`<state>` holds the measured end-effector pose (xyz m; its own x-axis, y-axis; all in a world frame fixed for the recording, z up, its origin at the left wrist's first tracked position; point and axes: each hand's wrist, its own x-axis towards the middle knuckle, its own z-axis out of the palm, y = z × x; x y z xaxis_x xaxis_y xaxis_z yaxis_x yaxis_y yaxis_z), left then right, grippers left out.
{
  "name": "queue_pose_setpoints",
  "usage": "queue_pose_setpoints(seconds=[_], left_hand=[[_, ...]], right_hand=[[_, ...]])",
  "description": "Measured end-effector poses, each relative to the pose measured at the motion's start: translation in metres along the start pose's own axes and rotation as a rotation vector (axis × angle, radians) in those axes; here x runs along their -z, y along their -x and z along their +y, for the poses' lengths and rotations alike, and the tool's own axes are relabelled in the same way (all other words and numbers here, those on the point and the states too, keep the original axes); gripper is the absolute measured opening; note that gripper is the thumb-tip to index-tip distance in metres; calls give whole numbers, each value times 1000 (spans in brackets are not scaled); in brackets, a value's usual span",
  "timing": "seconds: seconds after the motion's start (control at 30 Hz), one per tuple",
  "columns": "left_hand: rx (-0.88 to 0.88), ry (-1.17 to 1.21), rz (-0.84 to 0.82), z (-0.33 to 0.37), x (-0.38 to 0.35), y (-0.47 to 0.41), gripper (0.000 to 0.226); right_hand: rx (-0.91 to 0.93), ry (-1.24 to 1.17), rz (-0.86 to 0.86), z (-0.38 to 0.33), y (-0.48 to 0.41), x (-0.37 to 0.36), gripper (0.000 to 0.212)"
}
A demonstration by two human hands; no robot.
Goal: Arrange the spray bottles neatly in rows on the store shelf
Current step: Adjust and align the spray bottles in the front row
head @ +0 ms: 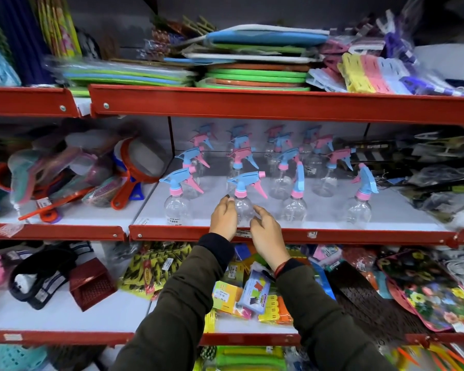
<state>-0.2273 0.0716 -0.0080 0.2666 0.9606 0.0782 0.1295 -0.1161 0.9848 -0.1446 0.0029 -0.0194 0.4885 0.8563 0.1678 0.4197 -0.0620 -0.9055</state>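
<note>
Shop shelf (359,235), red front edge: spray bottles (295,207) in loose rows. Left hand (223,214) curls round a front-edge bottle (243,210); right hand (265,231) half-curled beside, grip unclear. I'm aligning it; next, likely squaring its nozzle (248,178).

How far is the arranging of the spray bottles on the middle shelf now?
Done: the back rows stand in four rough columns. In hand: the left hand and right hand flank the second front bottle; a firm grip cannot be told. Left: the third front bottle and fourth front bottle have heads turned another way, and the gap between them is wider.
</note>
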Motion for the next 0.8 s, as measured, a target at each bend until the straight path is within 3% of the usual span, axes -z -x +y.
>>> queue_pose_setpoints(seconds=[0.17, 0.4, 0.57, 0.8], left_hand=[[-60, -33, 130, -4, -6, 17, 49], [-253, 6, 333, -1, -32, 64, 35], [-276, -10, 261, -4, -70, 82, 32], [-160, 12, 63, 4, -118, 68, 44]], right_hand=[[1, -46, 14, 4, 8, 11, 48], [28, -123, 22, 14, 28, 47, 46], [36, -153, 82, 37, 37, 87, 44], [-26, -139, 129, 56, 10, 128, 49]])
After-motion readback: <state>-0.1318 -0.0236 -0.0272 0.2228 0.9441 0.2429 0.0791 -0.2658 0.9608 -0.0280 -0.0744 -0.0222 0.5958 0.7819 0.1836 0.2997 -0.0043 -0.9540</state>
